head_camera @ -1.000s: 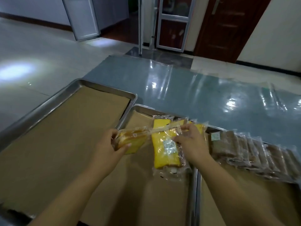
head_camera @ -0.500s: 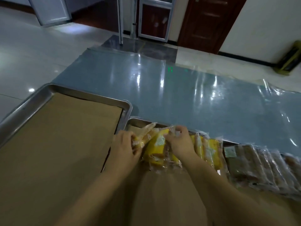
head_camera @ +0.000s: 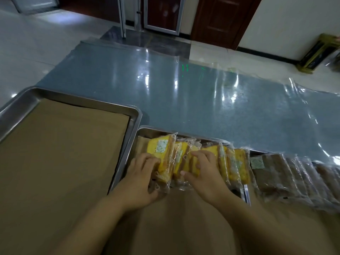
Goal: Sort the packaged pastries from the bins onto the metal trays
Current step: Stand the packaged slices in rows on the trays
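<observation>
Clasps the leftmost of the yellow packs (head_camera: 165,155) with the left grip (head_camera: 141,179), fingers curled round its near end; pinches the next ones in the right grip (head_camera: 204,173). Sets them on edge in the middle tray (head_camera: 156,128), centre frame, long axes up-frame, row stretching rightward.

In the middle tray (head_camera: 156,130), pastry packs (head_camera: 233,162) apparently overlap along its far rim.
</observation>
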`<state>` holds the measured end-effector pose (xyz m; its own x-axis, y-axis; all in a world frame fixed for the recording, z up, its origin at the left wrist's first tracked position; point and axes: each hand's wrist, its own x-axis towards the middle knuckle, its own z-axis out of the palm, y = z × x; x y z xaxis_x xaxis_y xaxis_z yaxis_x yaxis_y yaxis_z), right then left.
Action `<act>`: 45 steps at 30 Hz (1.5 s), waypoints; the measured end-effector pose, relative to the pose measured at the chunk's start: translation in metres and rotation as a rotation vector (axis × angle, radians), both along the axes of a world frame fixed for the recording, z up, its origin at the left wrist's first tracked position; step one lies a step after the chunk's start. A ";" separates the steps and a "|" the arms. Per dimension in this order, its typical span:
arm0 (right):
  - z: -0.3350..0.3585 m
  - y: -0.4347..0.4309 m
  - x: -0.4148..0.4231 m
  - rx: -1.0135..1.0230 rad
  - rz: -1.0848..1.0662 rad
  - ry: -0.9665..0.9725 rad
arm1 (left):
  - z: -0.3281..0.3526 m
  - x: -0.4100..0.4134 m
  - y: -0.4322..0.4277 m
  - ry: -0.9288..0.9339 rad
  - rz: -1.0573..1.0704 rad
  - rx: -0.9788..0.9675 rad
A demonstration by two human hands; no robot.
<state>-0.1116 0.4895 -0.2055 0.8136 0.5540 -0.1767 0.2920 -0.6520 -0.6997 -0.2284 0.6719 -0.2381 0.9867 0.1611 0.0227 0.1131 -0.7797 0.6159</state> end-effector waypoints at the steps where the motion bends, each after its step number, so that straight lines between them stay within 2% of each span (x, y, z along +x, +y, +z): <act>1: 0.000 0.003 0.000 -0.010 0.015 -0.025 | 0.001 0.000 0.001 -0.021 0.007 0.006; 7: 0.002 0.030 0.017 -0.130 0.133 -0.134 | 0.001 0.018 0.003 -0.103 0.137 0.127; 12: 0.008 0.029 0.023 -0.191 0.164 -0.121 | 0.001 0.020 0.005 -0.076 0.149 0.141; 20: 0.037 -0.019 -0.009 -0.270 0.167 -0.217 | 0.025 -0.007 -0.004 -0.001 0.140 0.078; 30: 0.079 -0.104 -0.065 -0.512 0.280 -0.328 | 0.065 -0.054 -0.060 -0.001 0.001 0.230; 36: 0.102 -0.177 -0.083 -0.541 0.260 -0.384 | 0.088 -0.066 -0.124 0.016 -0.122 0.218; 45: 0.139 -0.336 -0.092 -0.512 0.203 -0.492 | 0.130 -0.063 -0.268 -0.094 -0.187 0.264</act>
